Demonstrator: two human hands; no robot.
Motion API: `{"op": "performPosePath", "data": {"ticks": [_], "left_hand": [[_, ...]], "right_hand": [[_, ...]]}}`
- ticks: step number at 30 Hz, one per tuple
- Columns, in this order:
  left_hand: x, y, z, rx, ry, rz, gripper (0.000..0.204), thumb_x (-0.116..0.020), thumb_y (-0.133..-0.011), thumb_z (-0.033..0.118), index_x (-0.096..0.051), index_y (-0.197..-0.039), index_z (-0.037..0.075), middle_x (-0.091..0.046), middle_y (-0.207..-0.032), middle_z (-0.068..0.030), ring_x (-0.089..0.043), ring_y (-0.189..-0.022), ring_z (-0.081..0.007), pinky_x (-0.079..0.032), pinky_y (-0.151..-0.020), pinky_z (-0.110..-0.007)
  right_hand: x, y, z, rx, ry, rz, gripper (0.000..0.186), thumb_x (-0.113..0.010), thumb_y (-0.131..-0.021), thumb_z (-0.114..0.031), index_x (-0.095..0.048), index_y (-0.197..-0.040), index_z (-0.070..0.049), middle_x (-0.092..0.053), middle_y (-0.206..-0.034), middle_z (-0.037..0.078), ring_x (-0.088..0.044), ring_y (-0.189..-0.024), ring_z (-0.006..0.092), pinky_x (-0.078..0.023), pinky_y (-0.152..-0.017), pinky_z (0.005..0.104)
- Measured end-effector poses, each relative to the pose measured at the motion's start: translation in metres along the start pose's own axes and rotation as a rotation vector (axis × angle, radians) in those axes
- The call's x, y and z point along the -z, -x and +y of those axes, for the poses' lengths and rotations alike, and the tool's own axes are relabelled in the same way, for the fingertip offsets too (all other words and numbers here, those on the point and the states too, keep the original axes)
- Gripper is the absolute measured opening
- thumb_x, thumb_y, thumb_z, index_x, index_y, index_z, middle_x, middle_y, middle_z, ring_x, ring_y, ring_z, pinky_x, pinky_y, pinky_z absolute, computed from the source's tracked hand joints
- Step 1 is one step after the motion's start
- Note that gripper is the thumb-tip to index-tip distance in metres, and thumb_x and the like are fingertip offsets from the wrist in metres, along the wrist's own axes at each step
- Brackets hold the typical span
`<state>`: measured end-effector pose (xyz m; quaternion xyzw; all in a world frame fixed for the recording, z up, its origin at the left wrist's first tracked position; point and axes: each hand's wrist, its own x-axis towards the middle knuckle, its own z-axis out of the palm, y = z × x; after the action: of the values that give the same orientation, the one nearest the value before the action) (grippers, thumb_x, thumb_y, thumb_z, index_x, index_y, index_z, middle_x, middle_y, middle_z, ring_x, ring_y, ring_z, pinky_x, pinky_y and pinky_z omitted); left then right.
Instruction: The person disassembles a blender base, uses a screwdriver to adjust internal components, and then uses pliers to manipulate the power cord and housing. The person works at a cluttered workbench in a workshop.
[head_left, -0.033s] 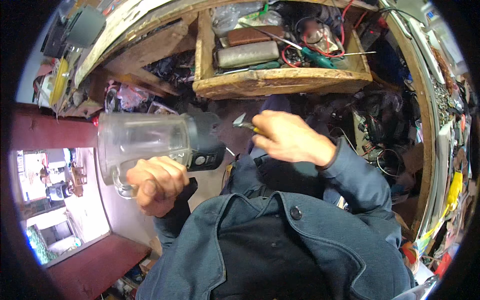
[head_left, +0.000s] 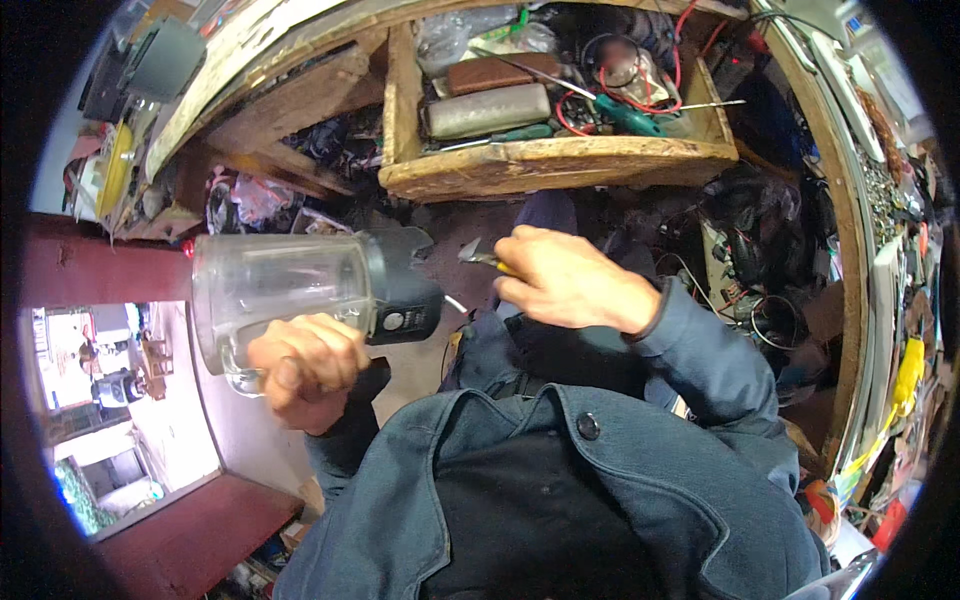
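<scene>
My left hand (head_left: 305,365) grips the handle of a clear blender jar (head_left: 275,270), which lies on its side in the air, joined to a dark base (head_left: 405,280) with a round silvery knob. A short white cord (head_left: 455,305) shows by the base. My right hand (head_left: 565,280) is closed on a small metal tool (head_left: 473,252) with a yellow grip, its head pointing at the base's underside, a little apart from it. Its exact kind is unclear.
An open wooden drawer (head_left: 555,165) ahead holds screwdrivers, cases and red wires. A cluttered ledge (head_left: 880,250) runs down the right, with tangled cables (head_left: 760,310) below it. A dark red panel (head_left: 200,520) and a bright opening (head_left: 120,400) are at the left.
Both hands, the blender and the tool sit slightly further left in the view, as does the drawer. The grips look the same.
</scene>
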<state>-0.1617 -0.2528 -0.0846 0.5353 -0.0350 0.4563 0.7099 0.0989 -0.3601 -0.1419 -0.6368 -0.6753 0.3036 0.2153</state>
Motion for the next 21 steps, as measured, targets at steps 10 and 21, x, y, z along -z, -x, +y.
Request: {"op": "performPosePath", "data": {"ticks": [10, 21], "left_hand": [[0.032, 0.009, 0.006, -0.017, 0.159, 0.050, 0.052, -0.047, -0.103, 0.019, -0.029, -0.054, 0.014, -0.035, -0.041, 0.0001, -0.027, -0.030, -0.0104, -0.026, -0.031, -0.028], [0.027, 0.003, 0.009, 0.026, 0.254, -0.027, 0.052, -0.049, -0.099, 0.017, -0.027, -0.052, 0.015, -0.034, -0.039, -0.0004, -0.025, -0.028, -0.0109, -0.026, -0.030, -0.029]], "right_hand": [[-0.029, -0.023, -0.001, 0.137, -0.355, -0.031, 0.030, -0.061, -0.096, -0.025, -0.053, -0.087, 0.002, -0.049, -0.084, 0.018, -0.052, -0.085, 0.0341, -0.043, -0.079, 0.0450], [-0.026, -0.025, -0.001, 0.147, -0.528, -0.118, 0.027, -0.059, -0.099, -0.024, -0.060, -0.098, 0.004, -0.052, -0.088, 0.016, -0.055, -0.088, 0.0307, -0.044, -0.081, 0.0415]]}}
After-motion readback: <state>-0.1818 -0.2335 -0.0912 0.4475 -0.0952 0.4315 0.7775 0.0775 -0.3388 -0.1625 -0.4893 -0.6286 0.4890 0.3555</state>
